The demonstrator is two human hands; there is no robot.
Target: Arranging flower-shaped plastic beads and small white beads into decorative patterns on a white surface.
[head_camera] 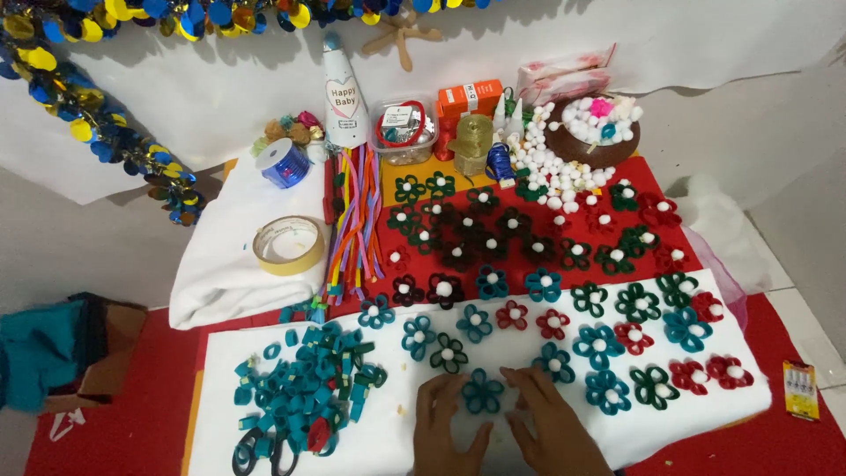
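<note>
- You are working at the near edge of the white sheet (670, 441), with both hands low in the view and a teal looped flower (483, 391) lying flat between them.
- Your left hand (448, 429) is resting palm down on the sheet, fingers spread fairly wide and holding nothing; its fingertips are touching or just beside the flower's left petals.
- Your right hand (551, 429) is lying the same way on the other side, fingers loosely splayed and empty, with the index fingertip reaching toward the flower's upper right petal.
- The flower is sitting ahead of both palms, toward the top of the view, and roughly midway between them. I cannot tell which hand is nearer; they are flanking it about evenly.
- The flower is round and petalled all the way about, so it is showing no long axis. Unlike its neighbours, it is showing no white pompom at its centre.
- Just beyond it, finished flowers (447, 354) with white centres are lying in rows across the sheet and onto the red cloth (687, 251) behind.
- To your left, a heap of loose teal loops (304, 392) is sitting on the sheet, with black scissors (264, 454) at its near edge.
- Farther back, a bowl of white pompoms (601, 132) is standing well apart from your hands, on the right-hand side, with a roll of tape (289, 245) off to the left.
</note>
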